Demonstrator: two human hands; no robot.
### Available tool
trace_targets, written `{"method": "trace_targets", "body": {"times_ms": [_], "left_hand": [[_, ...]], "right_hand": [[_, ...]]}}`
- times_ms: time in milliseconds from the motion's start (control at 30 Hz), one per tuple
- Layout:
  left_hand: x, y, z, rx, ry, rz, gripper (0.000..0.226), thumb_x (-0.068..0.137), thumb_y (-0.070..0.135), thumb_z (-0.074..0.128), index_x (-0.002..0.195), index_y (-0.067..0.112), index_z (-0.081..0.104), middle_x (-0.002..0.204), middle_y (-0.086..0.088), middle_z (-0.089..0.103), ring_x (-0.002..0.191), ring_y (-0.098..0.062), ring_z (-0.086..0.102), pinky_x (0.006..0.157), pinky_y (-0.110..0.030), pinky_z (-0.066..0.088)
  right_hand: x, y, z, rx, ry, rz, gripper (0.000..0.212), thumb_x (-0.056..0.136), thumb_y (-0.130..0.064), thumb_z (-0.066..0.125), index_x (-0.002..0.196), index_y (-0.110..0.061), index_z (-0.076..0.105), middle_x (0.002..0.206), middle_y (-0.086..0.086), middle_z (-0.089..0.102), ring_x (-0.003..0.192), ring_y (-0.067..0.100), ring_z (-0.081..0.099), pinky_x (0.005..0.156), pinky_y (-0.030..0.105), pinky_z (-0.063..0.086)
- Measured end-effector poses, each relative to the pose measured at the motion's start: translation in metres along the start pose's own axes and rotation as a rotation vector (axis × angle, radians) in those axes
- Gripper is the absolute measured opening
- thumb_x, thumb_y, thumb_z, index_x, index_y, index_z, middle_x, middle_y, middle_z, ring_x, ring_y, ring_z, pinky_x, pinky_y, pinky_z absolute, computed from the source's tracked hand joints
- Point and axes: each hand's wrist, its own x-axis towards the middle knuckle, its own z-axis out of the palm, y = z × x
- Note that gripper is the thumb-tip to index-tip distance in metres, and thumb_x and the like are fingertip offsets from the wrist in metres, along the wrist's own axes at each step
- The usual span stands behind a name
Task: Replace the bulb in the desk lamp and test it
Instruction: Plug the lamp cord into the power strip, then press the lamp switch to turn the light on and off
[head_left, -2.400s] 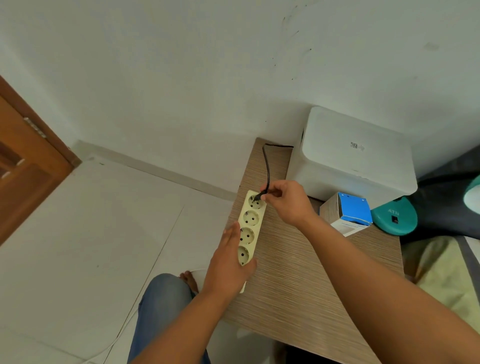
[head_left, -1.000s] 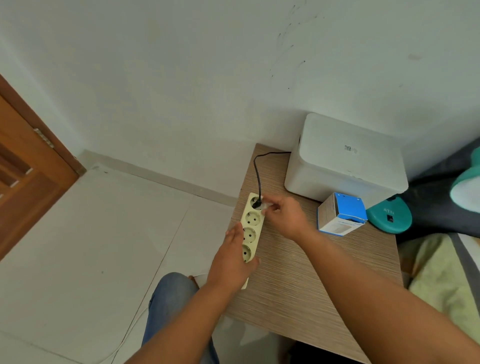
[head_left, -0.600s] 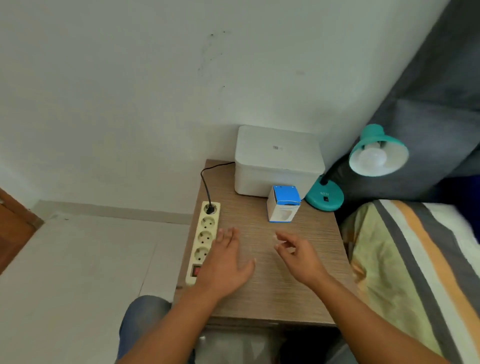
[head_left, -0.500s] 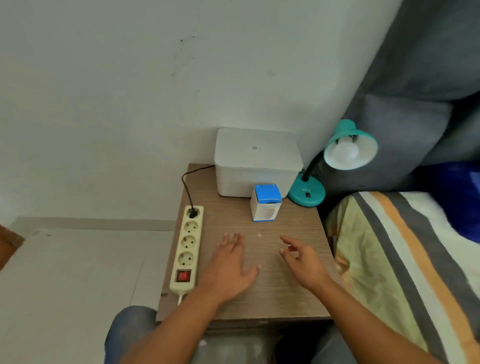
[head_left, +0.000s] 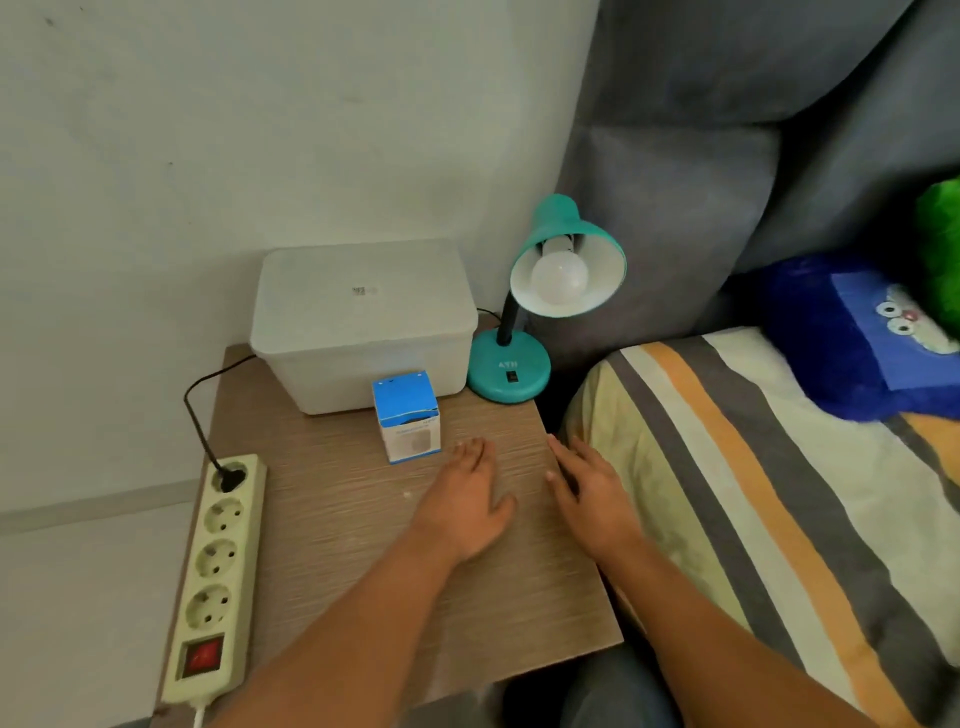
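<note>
Two hands: both mine, empty, lying apart over the bedside table (head_left: 332, 519) in the lower middle of the frame.
Left hand (head_left: 467, 499): flat, fingers spread loosely, fingertips just below the bulb box.
Right hand (head_left: 592, 493): flat at the table's right edge, gripping nothing.
Desk lamp (head_left: 524, 312): teal, at the table's back right corner, right of centre; shade tilted toward me.
Bulb (head_left: 560, 278): white, seated in the shade, not glowing.
Bulb box (head_left: 407, 415): blue and white, upright in front of the white plastic box (head_left: 358, 322).
Power strip (head_left: 215, 571): cream, along the table's left edge; black plug (head_left: 228, 478) in the top socket, red switch at the bottom.
Bed (head_left: 753, 493): striped sheet, right side.
</note>
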Motion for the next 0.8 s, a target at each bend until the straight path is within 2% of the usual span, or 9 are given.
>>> {"method": "trace_targets", "body": {"times_ms": [200, 333, 433, 533, 700, 800], "left_hand": [[0.056, -0.001, 0.007, 0.016, 0.086, 0.006, 0.081, 0.098, 0.042, 0.046, 0.158, 0.009, 0.003, 0.167, -0.011, 0.001, 0.154, -0.026, -0.004, 0.125, -0.038, 0.006], [0.082, -0.005, 0.010, 0.059, 0.159, 0.001, 0.083, 0.097, 0.041, 0.047, 0.157, 0.006, 0.003, 0.166, -0.013, -0.001, 0.153, -0.027, -0.006, 0.125, -0.040, 0.006], [0.092, -0.007, 0.014, 0.123, 0.180, -0.006, 0.082, 0.097, 0.043, 0.046, 0.157, 0.004, 0.006, 0.166, -0.015, 0.001, 0.153, -0.029, -0.005, 0.125, -0.042, 0.007], [0.095, -0.012, 0.018, 0.156, 0.187, 0.003, 0.082, 0.096, 0.044, 0.044, 0.157, 0.005, 0.005, 0.166, -0.014, -0.001, 0.153, -0.028, -0.006, 0.125, -0.040, 0.004], [0.094, -0.017, 0.024, 0.127, 0.218, 0.018, 0.081, 0.097, 0.042, 0.043, 0.158, 0.007, 0.004, 0.167, -0.010, -0.005, 0.154, -0.027, -0.006, 0.124, -0.037, 0.002], [0.094, -0.018, 0.028, 0.119, 0.223, 0.014, 0.081, 0.097, 0.044, 0.043, 0.158, 0.008, 0.002, 0.167, -0.009, -0.006, 0.154, -0.027, -0.005, 0.122, -0.035, 0.000]], "right_hand": [[0.060, 0.009, 0.010, -0.027, 0.033, -0.040, 0.051, 0.101, -0.033, 0.050, 0.150, -0.031, 0.037, 0.162, 0.011, 0.026, 0.148, 0.026, 0.026, 0.119, 0.036, 0.024], [0.093, 0.012, 0.016, -0.141, 0.087, -0.088, 0.051, 0.100, -0.037, 0.049, 0.150, -0.036, 0.037, 0.163, 0.011, 0.021, 0.149, 0.028, 0.024, 0.117, 0.043, 0.031], [0.107, 0.014, 0.023, -0.166, 0.077, -0.114, 0.052, 0.101, -0.037, 0.048, 0.151, -0.038, 0.033, 0.165, 0.010, 0.015, 0.151, 0.030, 0.016, 0.118, 0.041, 0.024], [0.116, 0.013, 0.029, -0.158, 0.061, -0.143, 0.054, 0.100, -0.031, 0.052, 0.151, -0.036, 0.034, 0.164, 0.014, 0.015, 0.150, 0.037, 0.016, 0.121, 0.042, 0.015], [0.121, 0.013, 0.034, -0.218, 0.109, -0.175, 0.057, 0.097, -0.034, 0.056, 0.150, -0.041, 0.035, 0.161, 0.014, 0.020, 0.141, 0.039, 0.027, 0.113, 0.049, 0.032], [0.122, 0.012, 0.034, -0.255, 0.108, -0.171, 0.057, 0.097, -0.037, 0.054, 0.150, -0.044, 0.032, 0.161, 0.012, 0.019, 0.138, 0.038, 0.028, 0.110, 0.050, 0.037]]}}
